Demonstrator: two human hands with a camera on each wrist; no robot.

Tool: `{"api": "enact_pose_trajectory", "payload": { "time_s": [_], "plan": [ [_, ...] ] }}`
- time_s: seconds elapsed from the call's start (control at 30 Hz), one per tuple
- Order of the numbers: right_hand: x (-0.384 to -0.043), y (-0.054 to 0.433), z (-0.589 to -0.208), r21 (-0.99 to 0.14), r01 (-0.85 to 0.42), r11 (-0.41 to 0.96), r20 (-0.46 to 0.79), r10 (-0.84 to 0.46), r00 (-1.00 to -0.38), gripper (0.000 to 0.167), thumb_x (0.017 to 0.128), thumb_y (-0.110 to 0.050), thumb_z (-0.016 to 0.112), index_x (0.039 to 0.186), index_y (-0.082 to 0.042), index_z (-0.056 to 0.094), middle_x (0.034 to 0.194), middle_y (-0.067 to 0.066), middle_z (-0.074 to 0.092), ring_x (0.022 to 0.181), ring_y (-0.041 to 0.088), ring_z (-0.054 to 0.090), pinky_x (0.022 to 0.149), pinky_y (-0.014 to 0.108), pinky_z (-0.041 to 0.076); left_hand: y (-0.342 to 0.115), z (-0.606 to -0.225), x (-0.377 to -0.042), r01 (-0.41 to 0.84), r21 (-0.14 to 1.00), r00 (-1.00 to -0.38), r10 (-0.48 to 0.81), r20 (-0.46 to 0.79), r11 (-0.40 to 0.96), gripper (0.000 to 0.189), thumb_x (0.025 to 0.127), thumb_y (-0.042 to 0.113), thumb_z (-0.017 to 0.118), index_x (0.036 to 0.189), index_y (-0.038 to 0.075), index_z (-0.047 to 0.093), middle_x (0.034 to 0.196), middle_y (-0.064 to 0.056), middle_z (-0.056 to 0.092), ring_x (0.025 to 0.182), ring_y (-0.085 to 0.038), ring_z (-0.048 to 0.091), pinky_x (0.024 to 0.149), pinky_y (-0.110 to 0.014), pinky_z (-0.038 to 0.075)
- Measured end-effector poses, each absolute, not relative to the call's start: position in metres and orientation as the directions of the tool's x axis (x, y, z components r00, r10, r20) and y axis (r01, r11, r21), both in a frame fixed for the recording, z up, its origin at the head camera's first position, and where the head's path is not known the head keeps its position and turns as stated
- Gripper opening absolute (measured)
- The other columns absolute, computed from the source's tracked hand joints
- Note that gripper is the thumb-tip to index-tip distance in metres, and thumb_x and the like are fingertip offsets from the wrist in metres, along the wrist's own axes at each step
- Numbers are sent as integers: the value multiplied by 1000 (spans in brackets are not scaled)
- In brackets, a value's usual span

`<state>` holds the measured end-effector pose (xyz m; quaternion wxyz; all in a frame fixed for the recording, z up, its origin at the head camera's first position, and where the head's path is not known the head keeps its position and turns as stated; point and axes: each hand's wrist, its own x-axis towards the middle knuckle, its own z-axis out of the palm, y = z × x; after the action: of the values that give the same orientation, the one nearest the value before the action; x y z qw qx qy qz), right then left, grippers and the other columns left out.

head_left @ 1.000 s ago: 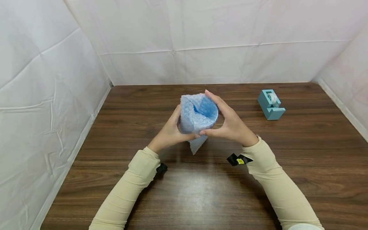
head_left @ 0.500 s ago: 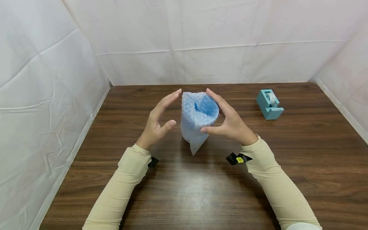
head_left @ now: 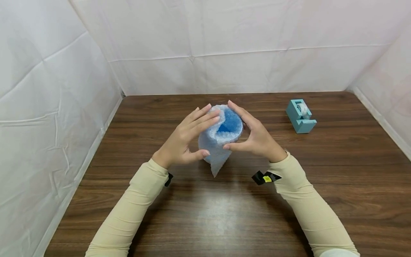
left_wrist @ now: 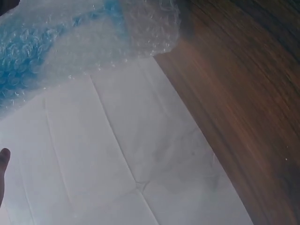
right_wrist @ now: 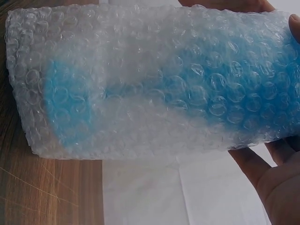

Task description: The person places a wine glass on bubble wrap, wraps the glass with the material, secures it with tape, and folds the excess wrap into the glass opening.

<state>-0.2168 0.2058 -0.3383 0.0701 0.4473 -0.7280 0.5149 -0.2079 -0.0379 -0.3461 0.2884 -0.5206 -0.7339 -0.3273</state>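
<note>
A blue goblet (right_wrist: pixel 206 89), its bowl, stem and foot showing through, is wrapped in bubble wrap (head_left: pixel 214 145) and stands upright on the table. At the top the wrap is rolled around a mouth, and a pointed corner hangs down in front. My right hand (head_left: pixel 258 137) grips the right side near the top, thumb in front and fingers behind. Extended fingers of my left hand (head_left: pixel 186 139) lie against the upper left edge of the wrap, the thumb held apart below. In the left wrist view the bubble wrap (left_wrist: pixel 84 51) fills the upper left.
A teal tape dispenser (head_left: pixel 302 117) with a roll of clear tape stands at the back right of the dark wooden table (head_left: pixel 221 214). White sheeting (head_left: pixel 154 71) hangs behind the table and along both sides.
My left hand let go of the wrap, drew away to the left, then came back with fingers extended onto its upper left edge. That edge is pushed inward and rounder. My right hand kept its grip.
</note>
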Motion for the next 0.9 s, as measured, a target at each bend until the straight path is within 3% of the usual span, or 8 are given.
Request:
{"api": "enact_pose_trajectory", "payload": {
  "time_s": [0.13, 0.27, 0.4, 0.53, 0.67, 0.9],
  "plan": [
    [-219, 205, -339, -669, -741, 51, 584, -580, -568, 108, 63, 13, 83, 151, 1, 21, 151, 22, 32, 132, 14, 43, 96, 20, 47, -37, -343, -208, 955, 126, -266, 596, 758, 267, 68, 95, 62, 40, 136, 8, 51, 143, -8, 51, 143, -28, 31, 117, -51, 22],
    [-220, 204, -341, -647, -761, 47, 606, -574, -550, 109, 62, 13, 83, 151, 0, 23, 150, 20, 36, 131, 17, 45, 97, 22, 48, -37, -340, -210, 952, 64, -243, 612, 753, 300, 67, 96, 62, 37, 124, 6, 60, 131, -10, 60, 137, -27, 39, 116, -49, 26],
    [-221, 203, -343, -637, -768, 65, 608, -570, -553, 108, 63, 9, 84, 152, -5, 25, 149, 16, 40, 129, 21, 47, 99, 24, 47, -38, -337, -213, 940, -22, -212, 631, 746, 341, 66, 97, 62, 34, 102, 6, 68, 114, -9, 67, 127, -29, 48, 112, -48, 31],
    [-219, 202, -343, -629, -773, 83, 607, -568, -555, 107, 64, 6, 85, 152, -6, 26, 149, 14, 41, 129, 23, 46, 101, 25, 45, -38, -334, -216, 925, -114, -163, 650, 742, 362, 66, 98, 61, 31, 83, 7, 66, 98, -8, 70, 120, -30, 53, 108, -48, 36],
    [-219, 201, -342, -627, -774, 88, 607, -568, -556, 109, 63, 7, 85, 152, -5, 24, 149, 15, 40, 131, 24, 45, 103, 24, 43, -37, -332, -217, 923, -121, -159, 648, 745, 366, 64, 99, 58, 32, 84, 6, 67, 95, -8, 70, 118, -30, 55, 105, -47, 38],
    [-217, 201, -341, -634, -767, 95, 594, -574, -563, 110, 64, 7, 85, 153, -7, 23, 151, 14, 38, 132, 24, 44, 104, 23, 42, -37, -333, -210, 955, 58, -217, 549, 807, 292, 59, 99, 55, 37, 102, 4, 67, 110, -12, 67, 120, -30, 53, 105, -45, 38]
  ]
}}
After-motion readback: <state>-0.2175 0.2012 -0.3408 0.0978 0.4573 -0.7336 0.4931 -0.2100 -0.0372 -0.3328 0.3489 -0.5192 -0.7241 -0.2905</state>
